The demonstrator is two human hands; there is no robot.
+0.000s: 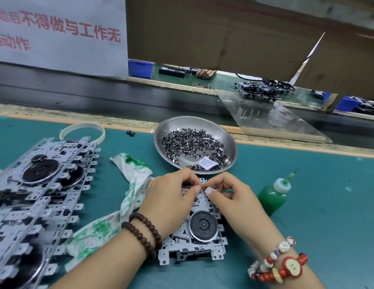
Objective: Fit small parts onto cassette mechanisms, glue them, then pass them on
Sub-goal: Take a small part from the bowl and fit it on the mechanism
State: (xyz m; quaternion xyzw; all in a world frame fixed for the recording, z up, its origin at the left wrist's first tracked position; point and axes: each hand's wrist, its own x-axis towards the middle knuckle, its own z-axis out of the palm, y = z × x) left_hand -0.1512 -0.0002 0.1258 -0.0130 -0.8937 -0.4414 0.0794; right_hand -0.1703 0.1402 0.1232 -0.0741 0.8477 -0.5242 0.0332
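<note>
i'm looking down at the mechanism [202,230] lying flat on the green mat [317,215], right under my hands. it's a grey stamped-metal frame with tabs along its edges and a black flywheel [203,225] ringed in bright metal near its middle. its long axis is running away from me, tilted a little to the right, with the far end tucked beneath my fingers. i can't read any marking on it.

my left hand [171,197] is lying over the frame's far left part, fingers curled, thumb and forefinger pinching at a tiny part i can't make out. my right hand [234,197] is meeting it from the right, fingers narrowly curled, thumb tip touching the same spot; whether it's holding anything of its own i can't tell. a dark bead bracelet [144,232] is circling the left wrist, red and white beads [282,263] the right.

just beyond the hands, a steel dish [230,142] is holding a heap of small dark parts [192,140] and a white sachet [207,164] with print too small to read. a green glue bottle [272,195] is standing just right of my right hand, nozzle tilted up and right. a white rag [132,184] stained green is lying left of the mechanism, partly under my left wrist. further left, a stack [36,195] of the same frames is leaning. a pale ring [81,132] is lying behind it. at the far left, a grey sign [56,34] is showing red chinese characters, partly cut off.
</note>
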